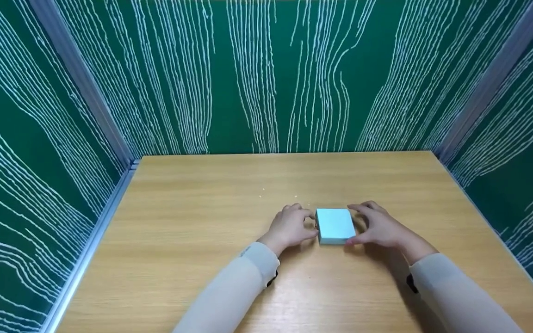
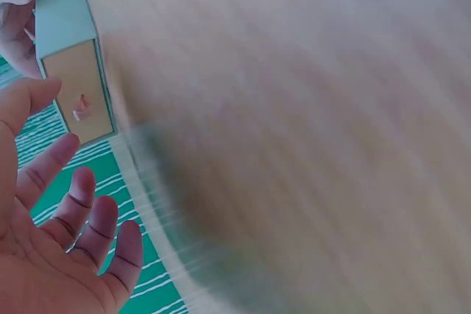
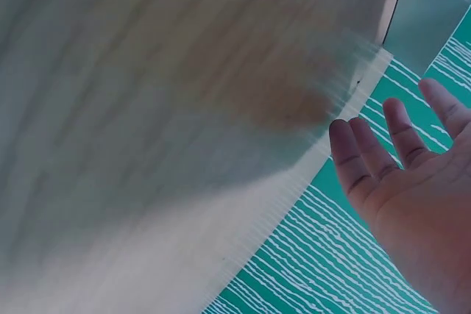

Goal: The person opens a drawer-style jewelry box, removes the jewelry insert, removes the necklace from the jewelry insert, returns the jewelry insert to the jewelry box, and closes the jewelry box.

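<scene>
Head view: pale-blue box (image 1: 336,224) resting on counter (image 1: 178,259), slightly right of middle. Right hand (image 1: 381,229) bracketing its right corners, cannot tell if pinching; left hand (image 1: 290,226) relaxing, grasping nothing, facing box's tan front (image 2: 73,79). Even, light squeeze probably best preventing skidding.

I see a pale turquoise box (image 1: 336,224) lying flat on the desk (image 1: 178,231), its tan end panel (image 2: 76,71) bearing a small pinkish tab (image 2: 81,111).
</scene>
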